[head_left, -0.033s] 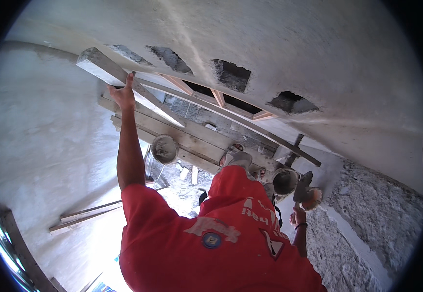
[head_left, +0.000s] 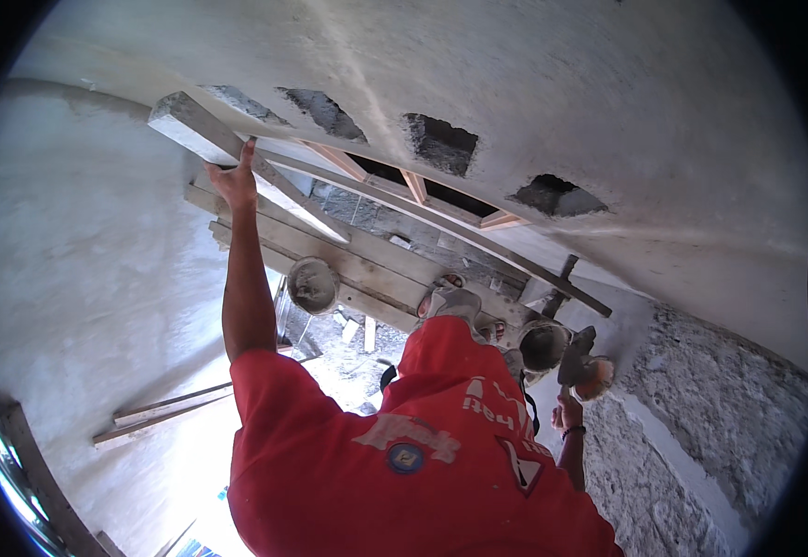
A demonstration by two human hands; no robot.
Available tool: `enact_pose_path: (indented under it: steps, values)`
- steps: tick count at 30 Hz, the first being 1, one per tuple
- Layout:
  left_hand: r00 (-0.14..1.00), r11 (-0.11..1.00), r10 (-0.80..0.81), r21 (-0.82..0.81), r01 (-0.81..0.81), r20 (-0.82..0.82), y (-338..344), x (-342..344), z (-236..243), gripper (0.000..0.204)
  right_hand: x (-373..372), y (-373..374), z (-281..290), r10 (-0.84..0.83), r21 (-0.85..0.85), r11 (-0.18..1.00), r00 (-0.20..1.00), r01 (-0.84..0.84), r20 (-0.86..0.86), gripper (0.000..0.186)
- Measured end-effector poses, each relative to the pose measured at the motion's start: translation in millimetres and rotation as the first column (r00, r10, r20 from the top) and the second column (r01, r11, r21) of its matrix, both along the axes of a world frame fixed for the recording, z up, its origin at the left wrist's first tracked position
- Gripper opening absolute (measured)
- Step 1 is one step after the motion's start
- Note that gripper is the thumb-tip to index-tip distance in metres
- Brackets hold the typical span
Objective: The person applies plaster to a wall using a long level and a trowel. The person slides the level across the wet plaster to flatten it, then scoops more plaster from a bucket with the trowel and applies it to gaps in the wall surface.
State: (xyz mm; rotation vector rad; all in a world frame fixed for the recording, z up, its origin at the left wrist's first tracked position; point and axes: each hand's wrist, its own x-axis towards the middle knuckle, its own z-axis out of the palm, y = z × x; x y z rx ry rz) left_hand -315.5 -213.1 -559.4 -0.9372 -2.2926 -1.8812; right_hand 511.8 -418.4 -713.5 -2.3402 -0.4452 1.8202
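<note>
My left hand [head_left: 234,181] is raised at the upper left, gripping a pale, mortar-smeared wooden beam [head_left: 283,192] near its wide end. The thumb lies along one side, and most fingers are hidden behind the wood. The beam slants down toward the middle, beside the plastered wall. Low at the right, my right hand [head_left: 568,415] is closed around the handle of a trowel [head_left: 577,357], whose grey blade points upward. A rounded orange and whitish thing [head_left: 594,379] is right beside the blade; its kind is unclear. Next to the trowel stands a bucket [head_left: 545,346].
Scaffold planks [head_left: 367,265] run below me, with my feet on them. Another bucket [head_left: 313,285] holds grey mortar. A long batten [head_left: 441,218] lies along the wall by a wooden frame [head_left: 415,186]. Several rough holes [head_left: 443,142] break the plaster. Loose boards [head_left: 167,408] lean lower left.
</note>
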Motion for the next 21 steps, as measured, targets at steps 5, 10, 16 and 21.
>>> enact_pose_path:
  steps: [5, 10, 16, 21]
  values:
    - [1.000, 0.995, 0.012, -0.096, -0.014, -0.028, 7.6, -28.6, -43.3, 0.078, -7.7, -26.4, -2.3, 0.068, 0.046, 0.997, 0.997, -0.070, 0.026, 0.019]
    - [0.998, 0.995, -0.057, -0.087, 0.056, -0.006, 19.9, -68.0, -64.5, 0.080, -34.0, -30.0, 13.6, 0.062, -0.006, 0.998, 0.996, -0.061, 0.060, 0.020]
    - [0.984, 0.911, 0.076, -0.391, -0.134, -0.160, 85.6, -153.7, -93.6, 0.079, -46.3, -33.4, 25.1, -0.011, 0.071, 0.997, 0.997, 0.005, 0.078, 0.018]
    - [0.958, 0.929, -0.112, -0.313, 0.195, 0.265, 115.9, -136.9, -128.7, 0.059, -44.0, -51.8, 53.2, -0.083, 0.095, 0.993, 0.983, 0.067, 0.166, 0.020]
